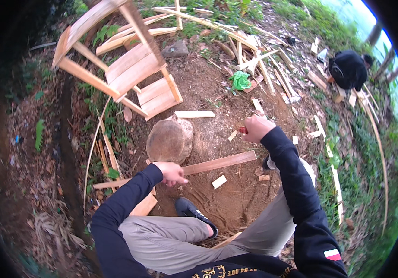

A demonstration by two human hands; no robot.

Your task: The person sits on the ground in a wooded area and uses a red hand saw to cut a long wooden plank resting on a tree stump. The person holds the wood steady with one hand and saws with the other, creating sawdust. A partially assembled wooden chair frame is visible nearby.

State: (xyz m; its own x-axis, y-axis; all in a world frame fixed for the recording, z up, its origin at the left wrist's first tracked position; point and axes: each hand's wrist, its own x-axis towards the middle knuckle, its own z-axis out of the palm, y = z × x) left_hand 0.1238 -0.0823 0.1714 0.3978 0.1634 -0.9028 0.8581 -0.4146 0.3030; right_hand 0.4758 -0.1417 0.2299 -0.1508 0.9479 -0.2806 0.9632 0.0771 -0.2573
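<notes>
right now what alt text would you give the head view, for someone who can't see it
A person crouches on bare dirt, left hand pressing a long wooden strip beside a round stump, right hand raised and gripping a red-handled tool. Wood offcuts litter the ground, a wooden frame stands behind, and another person in black crouches farther off.

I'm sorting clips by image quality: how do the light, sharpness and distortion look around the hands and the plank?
Head view: soft, even daylight, with no hard shadows or glare on the soil. The left hand on the plank and the right hand with a red-handled tool look fairly sharp. Fisheye bending curves the chair frame and the sticks near the rim, and the corners are black.
</notes>
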